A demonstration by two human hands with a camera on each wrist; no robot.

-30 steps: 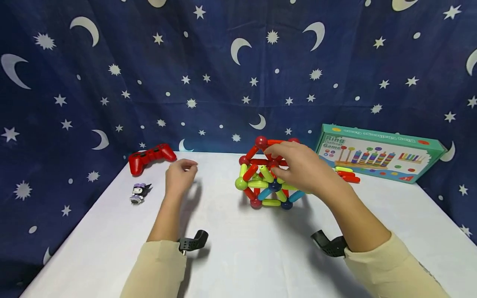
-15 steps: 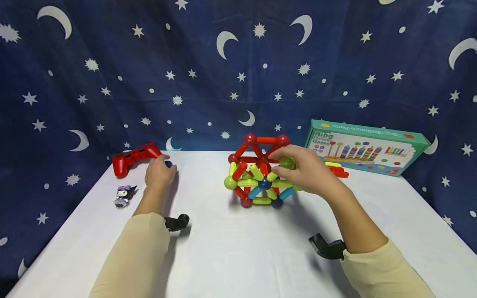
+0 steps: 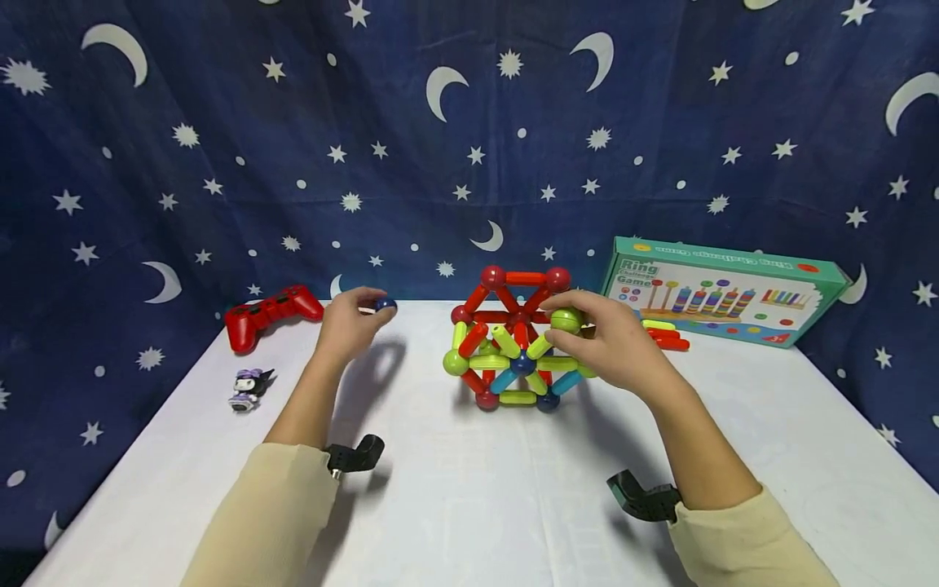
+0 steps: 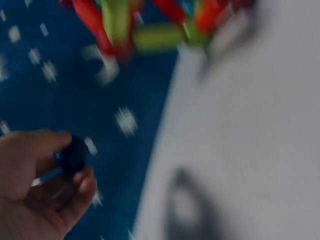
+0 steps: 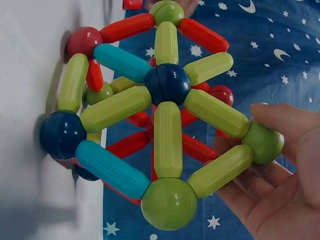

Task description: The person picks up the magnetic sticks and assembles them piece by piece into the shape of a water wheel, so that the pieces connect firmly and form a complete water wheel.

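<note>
My left hand (image 3: 350, 328) is raised at the table's back left, pinching a dark blue ball (image 3: 385, 304) between thumb and fingers. In the left wrist view that ball (image 4: 73, 154) looks blurred, held at the fingertips. A magnetic stick-and-ball structure (image 3: 506, 360) of red, lime and light blue rods with coloured balls stands right of centre. My right hand (image 3: 616, 336) grips a green ball (image 3: 566, 319) at its upper right. The right wrist view shows this green ball (image 5: 265, 142) joined to two lime rods, thumb on one side and fingers behind.
A red game controller (image 3: 273, 316) and a small purple-and-black figurine (image 3: 250, 390) lie at left. Loose red and lime rods (image 3: 669, 338) lie behind my right hand, before a green Ring Challenge Game box (image 3: 722, 293). A starry blue curtain (image 3: 411, 106) hangs behind the white table (image 3: 469, 505).
My left hand reached left beside the controller, took hold of the blue ball, and has moved right and up with it. The right hand stays at the structure, its green ball now showing.
</note>
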